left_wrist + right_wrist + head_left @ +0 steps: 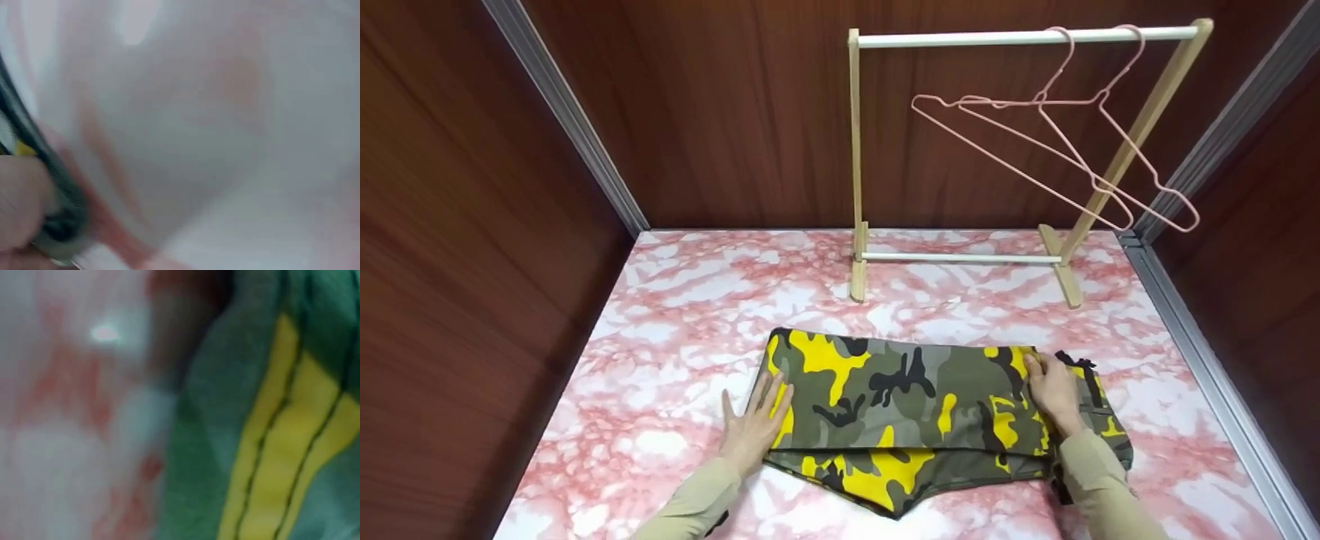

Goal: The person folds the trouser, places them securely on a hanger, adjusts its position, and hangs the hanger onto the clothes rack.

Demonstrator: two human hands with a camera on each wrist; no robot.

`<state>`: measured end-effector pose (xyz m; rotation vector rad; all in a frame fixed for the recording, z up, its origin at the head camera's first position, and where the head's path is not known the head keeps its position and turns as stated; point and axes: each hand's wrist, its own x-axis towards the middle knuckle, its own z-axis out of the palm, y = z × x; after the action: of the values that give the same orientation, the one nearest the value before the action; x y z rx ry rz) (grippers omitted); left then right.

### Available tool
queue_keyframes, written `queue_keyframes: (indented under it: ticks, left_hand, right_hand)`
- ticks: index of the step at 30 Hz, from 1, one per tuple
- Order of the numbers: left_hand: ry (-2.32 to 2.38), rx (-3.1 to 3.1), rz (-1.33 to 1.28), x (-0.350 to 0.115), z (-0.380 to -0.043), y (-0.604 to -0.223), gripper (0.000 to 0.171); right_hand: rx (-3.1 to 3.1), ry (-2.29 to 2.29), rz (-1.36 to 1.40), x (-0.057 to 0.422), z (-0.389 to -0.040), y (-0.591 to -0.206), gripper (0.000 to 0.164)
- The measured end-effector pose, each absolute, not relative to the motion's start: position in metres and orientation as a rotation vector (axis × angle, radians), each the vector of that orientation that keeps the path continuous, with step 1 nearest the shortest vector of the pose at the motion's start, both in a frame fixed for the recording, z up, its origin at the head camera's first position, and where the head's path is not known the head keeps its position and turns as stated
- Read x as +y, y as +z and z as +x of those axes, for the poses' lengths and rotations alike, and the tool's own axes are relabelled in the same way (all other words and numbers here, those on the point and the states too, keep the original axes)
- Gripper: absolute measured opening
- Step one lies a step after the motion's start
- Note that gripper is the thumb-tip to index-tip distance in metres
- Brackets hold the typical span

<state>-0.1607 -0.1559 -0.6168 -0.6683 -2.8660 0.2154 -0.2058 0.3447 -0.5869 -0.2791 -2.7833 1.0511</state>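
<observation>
A pair of folded camouflage trousers (pixel 915 397) in grey-green, yellow and black lies across the table's front half. A pointed part of the lower layer sticks out along the near edge. My left hand (pixel 754 427) rests with spread, straight fingers on the left edge of the cloth. At the right end my right hand (pixel 1054 390) pinches the upper layer near its far corner, fingers bent. In the left wrist view a finger (pixel 22 202) lies against the cloth's dark edge. Stitched yellow and green cloth (pixel 281 439) fills the right side of the right wrist view.
Behind the trousers stands a small wooden garment rack (pixel 855 150) with white rods. Two pink hangers (pixel 1012 161) hang from its top rod, toward the right. The pink-and-white marbled table (pixel 675 315) is enclosed by brown panels (pixel 720 112) with metal corner strips.
</observation>
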Motion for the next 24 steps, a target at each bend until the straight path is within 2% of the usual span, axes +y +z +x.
queue_keyframes:
  ticks: [5, 9, 18, 24]
  left_hand:
    - [0.255, -2.745, -0.906, -0.170, -0.167, -0.619, 0.086]
    - [0.251, -2.757, -0.996, -0.170, -0.170, -0.615, 0.093]
    - [0.339, -2.832, -0.933, -0.160, -0.166, -0.614, 0.101]
    - [0.348, -2.786, -0.857, -0.155, -0.164, -0.618, 0.099]
  right_hand:
    - [-2.741, 1.028, -0.303, 0.346, -0.202, -0.584, 0.033]
    - [-2.755, 1.039, -0.313, 0.354, -0.201, -0.580, 0.035]
    - [-2.786, 1.074, -0.405, 0.373, -0.197, -0.571, 0.042]
    - [-2.763, 1.047, -0.423, 0.375, -0.196, -0.568, 0.039]
